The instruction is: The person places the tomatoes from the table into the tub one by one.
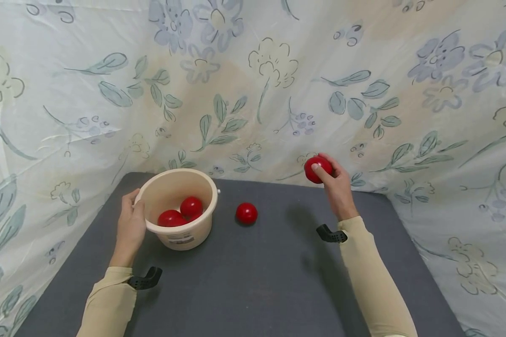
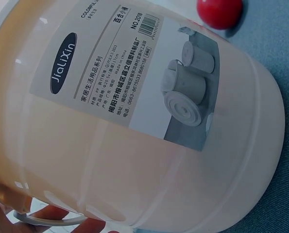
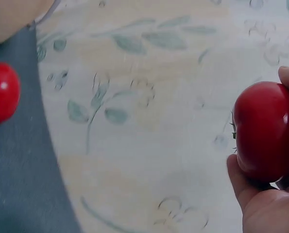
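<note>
Bucket [image 1: 201, 232] is clamped at its rim by L hand [image 1: 128, 229], prob. for steadiness — tomato [image 1: 310, 172] is clamped in R hand [image 1: 339, 191], held aloft right of bucket.

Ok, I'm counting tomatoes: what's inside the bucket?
Two red tomatoes show in the bucket; red beneath them may be another. They and its near side hide what lies below.
</note>
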Available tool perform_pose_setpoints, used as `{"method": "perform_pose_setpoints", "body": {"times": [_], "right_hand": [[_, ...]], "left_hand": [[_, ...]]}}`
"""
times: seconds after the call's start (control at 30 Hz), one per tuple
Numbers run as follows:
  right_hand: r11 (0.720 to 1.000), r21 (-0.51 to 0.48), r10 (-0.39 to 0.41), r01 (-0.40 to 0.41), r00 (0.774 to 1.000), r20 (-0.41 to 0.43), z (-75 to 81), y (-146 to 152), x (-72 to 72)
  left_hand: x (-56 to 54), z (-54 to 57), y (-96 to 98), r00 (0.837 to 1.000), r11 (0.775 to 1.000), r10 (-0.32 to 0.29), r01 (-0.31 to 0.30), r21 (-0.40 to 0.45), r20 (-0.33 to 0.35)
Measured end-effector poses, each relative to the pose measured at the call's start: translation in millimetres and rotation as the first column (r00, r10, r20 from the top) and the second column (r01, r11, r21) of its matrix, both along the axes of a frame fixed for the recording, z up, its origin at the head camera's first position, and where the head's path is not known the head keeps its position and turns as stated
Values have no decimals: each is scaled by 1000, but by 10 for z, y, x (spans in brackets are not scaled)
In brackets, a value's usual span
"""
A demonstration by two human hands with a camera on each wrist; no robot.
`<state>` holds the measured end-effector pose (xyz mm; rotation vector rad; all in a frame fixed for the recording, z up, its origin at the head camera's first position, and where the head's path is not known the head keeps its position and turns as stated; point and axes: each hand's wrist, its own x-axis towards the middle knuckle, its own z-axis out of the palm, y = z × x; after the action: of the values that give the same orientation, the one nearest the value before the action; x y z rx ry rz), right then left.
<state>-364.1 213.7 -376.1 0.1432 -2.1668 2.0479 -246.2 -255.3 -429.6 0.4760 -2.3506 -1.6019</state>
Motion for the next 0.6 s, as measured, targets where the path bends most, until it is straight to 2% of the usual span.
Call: {"method": "perform_pose_setpoints", "body": {"times": [0.17, 0.33, 0.6], "right_hand": [[998, -32, 50, -51, 998, -41, 185, -144, 31], [996, -13, 85, -87, 994, -73, 347, -313, 45], [988, 26, 154, -152, 983, -104, 512, -561, 73]], "left_hand": [[3, -2, -10, 1000, 1000, 8, -8, -12, -4], [-4, -14, -14, 1000, 1000, 5, -5, 0, 2], [-10, -20, 0, 1000, 1000, 3, -3, 12, 15]]}}
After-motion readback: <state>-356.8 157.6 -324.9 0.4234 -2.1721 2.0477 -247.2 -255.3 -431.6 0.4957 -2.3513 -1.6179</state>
